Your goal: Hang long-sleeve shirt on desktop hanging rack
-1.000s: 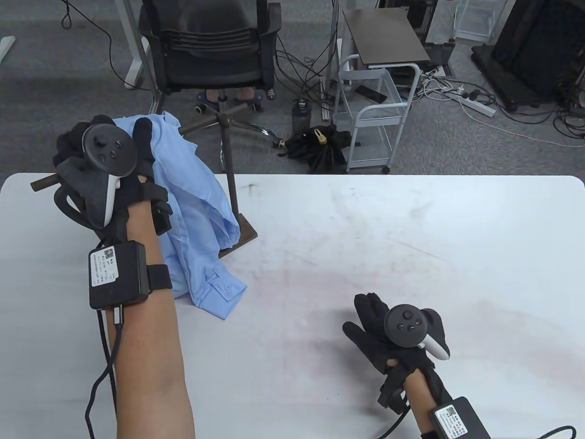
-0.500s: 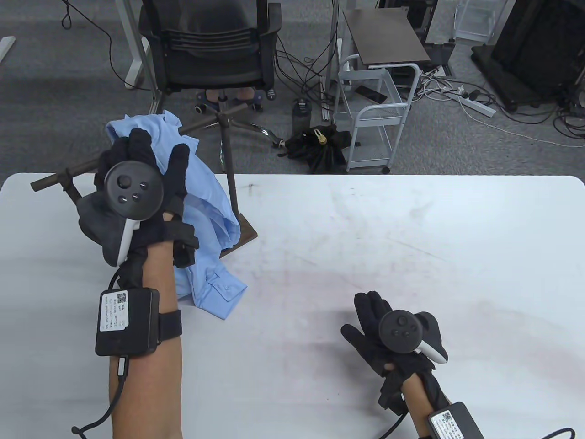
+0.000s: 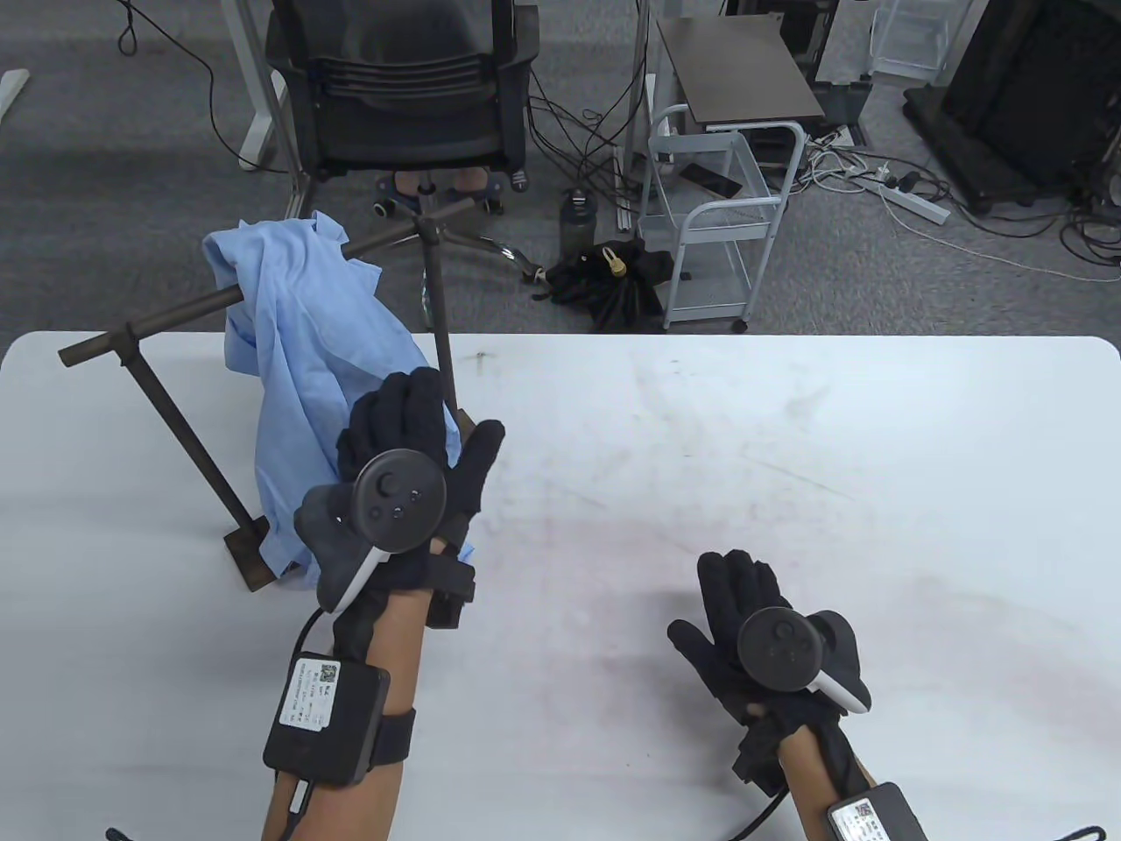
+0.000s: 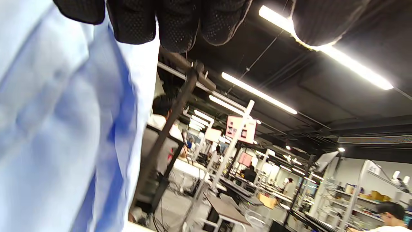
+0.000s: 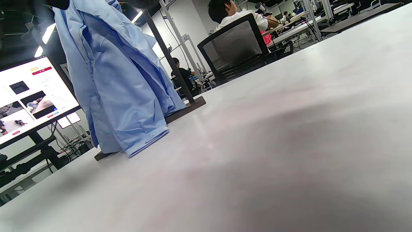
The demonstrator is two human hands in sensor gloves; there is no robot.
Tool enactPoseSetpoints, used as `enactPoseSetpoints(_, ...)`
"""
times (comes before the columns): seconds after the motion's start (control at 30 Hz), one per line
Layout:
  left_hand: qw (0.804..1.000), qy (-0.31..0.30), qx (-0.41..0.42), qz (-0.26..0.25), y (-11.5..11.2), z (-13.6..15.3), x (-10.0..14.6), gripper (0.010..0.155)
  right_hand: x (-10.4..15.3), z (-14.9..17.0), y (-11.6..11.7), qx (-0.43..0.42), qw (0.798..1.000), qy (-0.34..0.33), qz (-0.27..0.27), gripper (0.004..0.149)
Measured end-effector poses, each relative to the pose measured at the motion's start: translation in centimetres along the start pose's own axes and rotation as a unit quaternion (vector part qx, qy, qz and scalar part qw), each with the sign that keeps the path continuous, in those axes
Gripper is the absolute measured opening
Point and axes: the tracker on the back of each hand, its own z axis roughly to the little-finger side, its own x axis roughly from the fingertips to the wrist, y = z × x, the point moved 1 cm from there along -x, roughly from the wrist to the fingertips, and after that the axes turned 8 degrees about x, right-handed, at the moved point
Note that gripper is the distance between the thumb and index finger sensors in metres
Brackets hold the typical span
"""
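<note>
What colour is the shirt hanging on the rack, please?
Light blue shirt, plain; clearest in the right wrist view.

1. One light-blue long-sleeve shirt (image 3: 298, 368), draped over the rack.
2. One dark metal hanging rack (image 3: 158, 320), with one crossbar, two uprights and two flat feet.
3. One white table (image 3: 744, 455).
4. Two gloved hands: the left hand (image 3: 412, 473) and the right hand (image 3: 753, 639).
5. Two round-headed trackers, one on the back of each hand; the left tracker (image 3: 398, 502), the right tracker (image 3: 784, 650).
6. Two black wrist boxes with white labels, the left box (image 3: 326, 720) and the right box (image 3: 876, 815).
7. One black office chair (image 3: 403, 96) beyond the table.
8. One white wire cart (image 3: 722, 219) on the floor.
</note>
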Motion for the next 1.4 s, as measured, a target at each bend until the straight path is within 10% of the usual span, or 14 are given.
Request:
enactPoseSetpoints(0.67, 0.986, -0.085, 0.001, 0.145, -13.8, 2.7, 6.8, 0.078, 0.3, -0.3, -0.2, 0.034, 0.999, -0.01, 0.029, 0.083)
enactPoseSetpoints(1.4, 0.979, -0.13, -0.022, 0.158, -14.0, 3.2, 8.5, 0.078, 0.0, -0.7, 1.8, 0.029, 0.999, -0.039, 0.012, 0.081)
